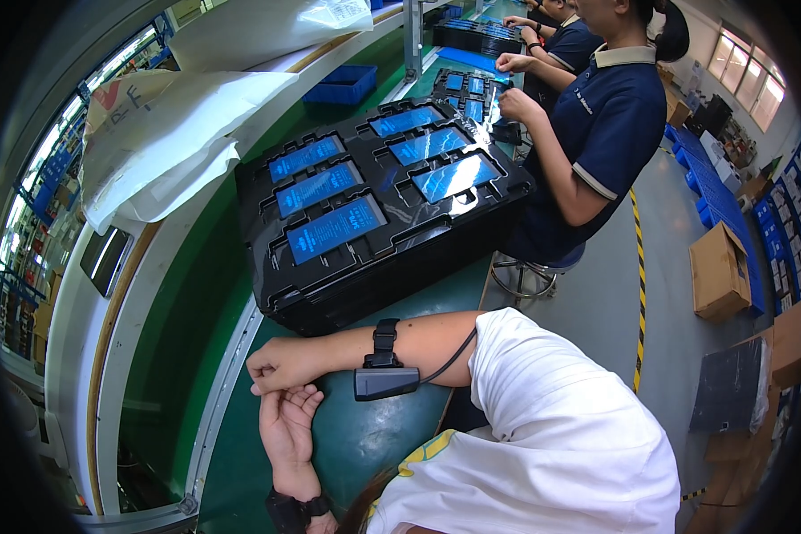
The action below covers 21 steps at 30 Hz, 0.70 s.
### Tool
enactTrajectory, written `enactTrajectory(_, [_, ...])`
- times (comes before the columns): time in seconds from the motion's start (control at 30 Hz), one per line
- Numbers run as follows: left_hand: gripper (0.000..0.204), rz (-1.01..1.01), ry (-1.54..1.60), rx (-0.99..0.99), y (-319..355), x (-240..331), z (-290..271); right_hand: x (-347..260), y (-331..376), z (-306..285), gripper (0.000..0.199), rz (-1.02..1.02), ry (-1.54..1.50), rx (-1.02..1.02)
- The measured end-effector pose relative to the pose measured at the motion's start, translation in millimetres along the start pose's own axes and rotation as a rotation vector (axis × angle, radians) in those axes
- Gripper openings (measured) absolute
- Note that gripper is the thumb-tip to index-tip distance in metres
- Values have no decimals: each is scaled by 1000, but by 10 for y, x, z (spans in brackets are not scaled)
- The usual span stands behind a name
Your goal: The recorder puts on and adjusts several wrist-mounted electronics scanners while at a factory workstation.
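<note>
You have bright light here. Glare whitens the right end of the tray [378, 169], and your table [387, 454] shows a soft sheen. The window [749, 64] glows upper right. Straight edges bow toward the black rim.

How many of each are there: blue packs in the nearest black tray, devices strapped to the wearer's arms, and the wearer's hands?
Blue packs in the nearest black tray: 6
Strapped devices: 2
Wearer's hands (left hand, right hand): 2
Total: 10
</note>
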<state>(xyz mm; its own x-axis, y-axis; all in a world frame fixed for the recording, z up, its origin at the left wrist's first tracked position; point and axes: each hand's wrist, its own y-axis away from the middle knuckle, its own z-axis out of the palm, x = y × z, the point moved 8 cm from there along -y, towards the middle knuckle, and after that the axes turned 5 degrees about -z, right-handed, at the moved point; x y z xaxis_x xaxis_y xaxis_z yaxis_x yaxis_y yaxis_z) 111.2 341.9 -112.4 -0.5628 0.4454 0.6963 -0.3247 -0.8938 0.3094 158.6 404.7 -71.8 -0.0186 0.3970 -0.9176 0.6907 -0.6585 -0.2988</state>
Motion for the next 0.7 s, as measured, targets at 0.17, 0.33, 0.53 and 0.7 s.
enactTrajectory(0.17, [27,4,3,2,3,2,-1,-21,4,-3,27,1,4,5])
enactTrajectory(0.33, [27,8,1,-1,8,7,7,-38,5,-13,27,-19,20,11])
enactTrajectory(0.53, [26,5,-2,-12,-2,3,16,-38,0,-20,27,-35,31,15])
enactTrajectory(0.7, [26,10,-8,10,14,13,1,-103,-4,-24,27,-47,66,11])
